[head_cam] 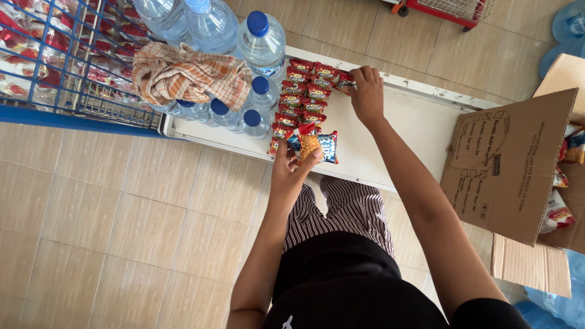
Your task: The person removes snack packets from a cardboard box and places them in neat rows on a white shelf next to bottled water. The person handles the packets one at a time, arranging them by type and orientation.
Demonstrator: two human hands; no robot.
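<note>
White shelf (414,131) on tan tiles — left hand (291,167) grips blue snack packet (318,146), right hand (367,91) pinches red packet (345,82).

Small shop, stocking area. Low white shelf (420,122) carries rows of red snack packets (304,97) and capped water bottles (262,42). Blue wire rack (67,67) holds more packets. Open cardboard carton (512,164) of snacks on tiled floor (109,207); red trolley (451,9) beyond.

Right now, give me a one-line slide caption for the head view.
Left hand holds a blue-and-orange snack packet; right hand touches red snack packets on a white shelf.
</note>
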